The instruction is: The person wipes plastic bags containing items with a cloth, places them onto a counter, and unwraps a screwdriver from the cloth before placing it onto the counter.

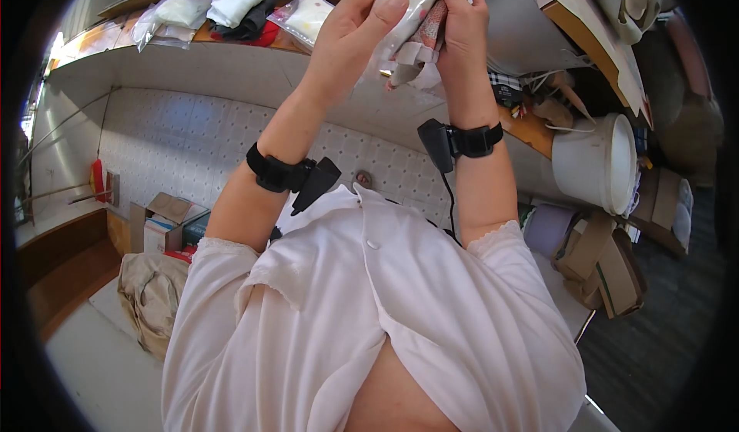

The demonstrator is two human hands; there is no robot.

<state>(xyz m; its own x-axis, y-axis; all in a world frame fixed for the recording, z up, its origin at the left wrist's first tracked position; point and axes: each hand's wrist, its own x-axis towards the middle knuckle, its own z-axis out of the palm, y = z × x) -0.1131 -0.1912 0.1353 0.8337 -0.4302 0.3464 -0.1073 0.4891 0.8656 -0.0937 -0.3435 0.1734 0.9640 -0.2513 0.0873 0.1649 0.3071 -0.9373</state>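
Clear plastic is wrapped around a white packet (413,5), which is grasped by the left hand (360,25), its thumb laid across the front. Close beside it, red-and-grey speckled cloth (433,25) is gripped by the right hand (466,25), its fingers bent over the top. Both items are held up together at the upper edge of the view and are partly covered by the fingers; whether they are joined cannot be told. Some of the wooden tabletop (104,35) is blocked by the raised arms. On its left part, two clear bags (185,12) are set out, and between them one white cloth (239,2) is piled on one dark cloth (250,21) and one red item (265,36). On the right, one white bucket (589,162) is seen. One opened cardboard box (169,209) is placed at the left, near one crumpled khaki cloth (154,297). Two black wrist straps (281,172) are worn, one on each arm.
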